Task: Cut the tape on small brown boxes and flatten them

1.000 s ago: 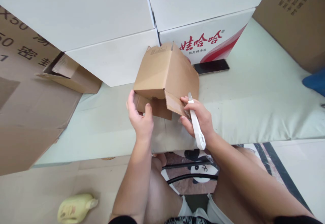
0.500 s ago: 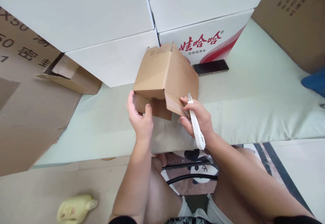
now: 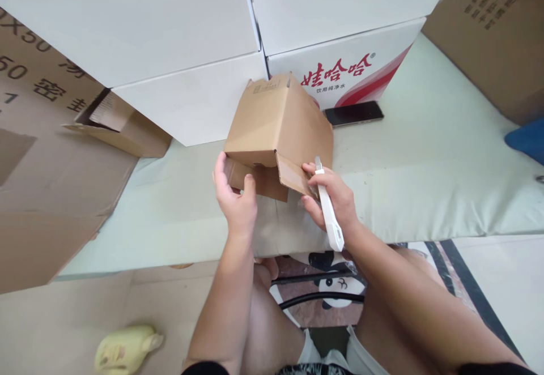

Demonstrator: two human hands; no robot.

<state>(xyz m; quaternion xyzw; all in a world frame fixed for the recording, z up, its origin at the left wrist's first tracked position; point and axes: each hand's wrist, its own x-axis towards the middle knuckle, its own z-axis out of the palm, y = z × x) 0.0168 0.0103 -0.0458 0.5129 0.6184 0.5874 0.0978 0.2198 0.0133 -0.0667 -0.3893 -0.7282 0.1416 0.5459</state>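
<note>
Cardboard box [image 3: 278,123], smooth, brown and sharp-cornered

Brown box [image 3: 257,120], white-handled cutter [image 3: 330,213] — pale green cloth [image 3: 408,165] — white carton [image 3: 385,43], red lettering [image 3: 335,73].

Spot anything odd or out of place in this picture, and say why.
The yellow bottle on the floor, at the lower left, seems to lie on its side, where one would expect it upright. No spill shows around it.
</note>
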